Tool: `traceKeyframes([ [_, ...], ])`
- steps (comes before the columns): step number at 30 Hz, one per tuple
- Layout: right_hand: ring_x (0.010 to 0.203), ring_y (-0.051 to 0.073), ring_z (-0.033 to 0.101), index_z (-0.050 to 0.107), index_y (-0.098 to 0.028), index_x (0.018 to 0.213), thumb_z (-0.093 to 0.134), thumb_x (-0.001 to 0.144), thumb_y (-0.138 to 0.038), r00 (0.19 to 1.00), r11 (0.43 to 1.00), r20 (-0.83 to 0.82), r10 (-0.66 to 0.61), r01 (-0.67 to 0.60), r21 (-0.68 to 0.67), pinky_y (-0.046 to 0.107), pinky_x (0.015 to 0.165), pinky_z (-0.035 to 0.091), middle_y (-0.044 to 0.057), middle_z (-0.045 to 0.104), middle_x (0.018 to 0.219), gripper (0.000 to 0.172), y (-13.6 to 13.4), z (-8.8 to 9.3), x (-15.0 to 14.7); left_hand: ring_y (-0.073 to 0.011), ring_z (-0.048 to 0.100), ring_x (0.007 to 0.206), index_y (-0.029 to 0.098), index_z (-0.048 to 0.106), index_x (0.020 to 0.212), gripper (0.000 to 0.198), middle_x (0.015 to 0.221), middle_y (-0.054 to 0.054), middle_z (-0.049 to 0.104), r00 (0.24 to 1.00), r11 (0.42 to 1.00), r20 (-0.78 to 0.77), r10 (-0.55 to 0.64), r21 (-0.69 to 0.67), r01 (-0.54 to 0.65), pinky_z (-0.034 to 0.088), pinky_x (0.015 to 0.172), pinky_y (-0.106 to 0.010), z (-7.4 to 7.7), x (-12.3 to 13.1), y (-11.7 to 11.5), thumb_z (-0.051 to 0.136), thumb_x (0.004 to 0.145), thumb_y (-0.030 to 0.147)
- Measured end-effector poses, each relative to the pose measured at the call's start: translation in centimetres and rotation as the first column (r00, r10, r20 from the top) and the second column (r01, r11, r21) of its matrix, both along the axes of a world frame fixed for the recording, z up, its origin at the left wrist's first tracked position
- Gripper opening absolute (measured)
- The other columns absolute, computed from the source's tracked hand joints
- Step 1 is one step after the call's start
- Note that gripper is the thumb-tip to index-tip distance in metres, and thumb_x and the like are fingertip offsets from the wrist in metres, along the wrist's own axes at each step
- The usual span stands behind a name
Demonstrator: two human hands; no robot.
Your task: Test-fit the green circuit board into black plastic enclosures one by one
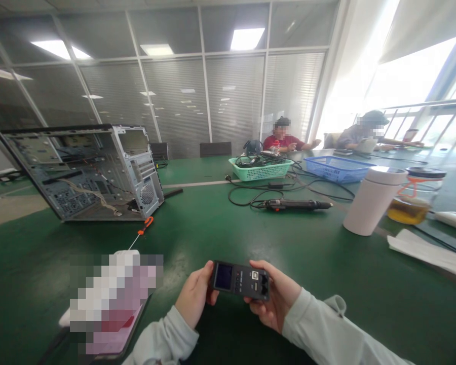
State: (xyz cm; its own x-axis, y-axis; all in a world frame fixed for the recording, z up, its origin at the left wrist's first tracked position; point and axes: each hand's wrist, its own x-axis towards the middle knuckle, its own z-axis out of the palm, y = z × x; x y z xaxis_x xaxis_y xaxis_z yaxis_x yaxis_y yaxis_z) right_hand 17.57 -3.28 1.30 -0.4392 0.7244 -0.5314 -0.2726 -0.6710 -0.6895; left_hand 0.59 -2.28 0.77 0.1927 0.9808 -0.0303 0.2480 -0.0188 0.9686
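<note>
A small black electronic device (243,281) with a dark screen at its left end and buttons and sockets on its face is held between my two hands above the green table (197,238). My left hand (195,292) grips the screen end, thumb along the edge. Around the socket end are the fingers of my right hand (276,300), which partly cover its underside. To the left of my hands lies a phone (117,337) with a pinkish screen, beside a white object (126,261); both are partly blurred out. An orange-tipped cord (146,224) runs from the white object.
An open computer case (99,177) stands at left. An electric screwdriver (296,204) lies ahead, cable trailing. Behind it are a green basket (260,172) of cables and a blue basket (338,172). A white tumbler (374,203) and jar (412,210) stand right. Two people sit at the far side.
</note>
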Motion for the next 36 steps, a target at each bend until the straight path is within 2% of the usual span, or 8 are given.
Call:
traceKeyframes([
  [3, 0.033, 0.005, 0.04, 0.041, -0.015, 0.068, 0.03, 0.082, -0.048, 0.999, 1.0, 0.031, 0.006, -0.005, -0.031, 0.01, 0.028, 0.023, -0.001, 0.045, 0.05, 0.038, 0.2, -0.1, -0.1, -0.0103, 0.041, 0.037, 0.018, 0.045, 0.041, 0.058, 0.035, 0.003, 0.041, 0.999, 0.999, 0.024, 0.044, -0.015, -0.044, 0.034, 0.045, -0.023, -0.4, 0.0, 0.1, 0.028, 0.072, 0.065],
  [8, 0.035, 0.008, 0.042, 0.038, -0.019, 0.073, 0.055, 0.069, -0.046, 0.968, 0.922, 0.148, -0.203, 0.138, 0.363, 0.014, 0.03, 0.029, -0.006, 0.043, 0.048, 0.033, 0.4, -0.6, 0.0, -0.0133, 0.052, 0.046, 0.014, 0.058, 0.084, 0.051, 0.053, 0.002, 0.053, 0.979, 0.991, 0.177, 0.102, -0.098, -0.086, 0.04, 0.042, -0.023, -1.0, -0.3, 0.4, 0.043, 0.069, 0.06],
  [10, 0.042, 0.009, 0.045, 0.041, -0.018, 0.077, 0.058, 0.069, -0.044, 0.931, 0.779, 0.204, -0.302, 0.118, 0.615, 0.015, 0.036, 0.033, -0.004, 0.047, 0.057, 0.032, 0.0, -0.5, 0.1, -0.0142, 0.055, 0.053, 0.015, 0.055, 0.1, 0.053, 0.07, -0.003, 0.059, 0.977, 0.996, 0.207, 0.057, -0.083, -0.04, 0.042, 0.043, -0.023, -1.0, -0.4, 0.3, 0.041, 0.072, 0.058],
  [13, 0.059, 0.011, 0.049, 0.045, -0.018, 0.087, 0.052, 0.074, -0.035, 0.823, 0.472, 0.307, -0.477, -0.054, 0.88, 0.02, 0.049, 0.039, 0.0, 0.05, 0.074, 0.022, -0.7, -0.2, 0.2, -0.0159, 0.056, 0.065, 0.019, 0.053, 0.105, 0.048, 0.09, -0.006, 0.059, 0.987, 0.999, 0.157, 0.036, -0.028, -0.032, 0.045, 0.046, -0.022, -0.6, -0.5, 0.0, 0.042, 0.074, 0.054],
  [16, 0.073, 0.015, 0.051, 0.043, -0.019, 0.1, 0.05, 0.074, -0.025, 0.744, 0.341, 0.35, -0.569, -0.174, 0.924, 0.024, 0.06, 0.043, 0.003, 0.052, 0.089, 0.028, -1.3, 0.2, 0.3, -0.0196, 0.056, 0.084, 0.02, 0.056, 0.103, 0.041, 0.1, -0.006, 0.059, 0.992, 0.995, 0.126, 0.028, 0.088, -0.04, 0.048, 0.064, -0.025, 0.1, -0.4, -0.3, 0.048, 0.074, 0.048],
  [20, 0.089, 0.019, 0.049, 0.041, -0.02, 0.108, 0.054, 0.07, -0.023, 0.702, 0.291, 0.403, -0.587, -0.281, 0.914, 0.029, 0.075, 0.043, 0.004, 0.05, 0.101, 0.04, -1.1, 0.0, 0.5, -0.0225, 0.049, 0.105, 0.018, 0.056, 0.102, 0.037, 0.11, -0.007, 0.057, 0.98, 0.976, 0.197, -0.006, 0.214, -0.037, 0.037, 0.092, -0.03, 0.4, -0.3, -0.5, 0.054, 0.073, 0.041],
  [27, 0.088, 0.021, 0.049, 0.047, -0.019, 0.101, 0.064, 0.069, -0.035, 0.648, 0.299, 0.463, -0.605, -0.354, 0.886, 0.035, 0.077, 0.041, 0.005, 0.053, 0.096, 0.039, -0.2, -0.7, 1.2, -0.0233, 0.051, 0.101, 0.019, 0.056, 0.102, 0.034, 0.105, -0.007, 0.059, 0.971, 0.983, 0.218, -0.098, 0.175, 0.06, 0.043, 0.083, -0.029, 0.1, -0.4, -0.5, 0.059, 0.071, 0.033],
  [36, 0.079, 0.019, 0.05, 0.05, -0.019, 0.093, 0.065, 0.07, -0.034, 0.59, 0.218, 0.47, -0.657, -0.448, 0.867, 0.03, 0.07, 0.041, 0.003, 0.054, 0.087, 0.032, -0.7, 0.4, 1.2, -0.0244, 0.054, 0.097, 0.017, 0.062, 0.086, 0.026, 0.102, -0.008, 0.062, 0.95, 0.987, 0.276, -0.143, 0.112, 0.116, 0.043, 0.084, -0.034, 0.5, -0.6, 0.3, 0.067, 0.062, 0.027],
])
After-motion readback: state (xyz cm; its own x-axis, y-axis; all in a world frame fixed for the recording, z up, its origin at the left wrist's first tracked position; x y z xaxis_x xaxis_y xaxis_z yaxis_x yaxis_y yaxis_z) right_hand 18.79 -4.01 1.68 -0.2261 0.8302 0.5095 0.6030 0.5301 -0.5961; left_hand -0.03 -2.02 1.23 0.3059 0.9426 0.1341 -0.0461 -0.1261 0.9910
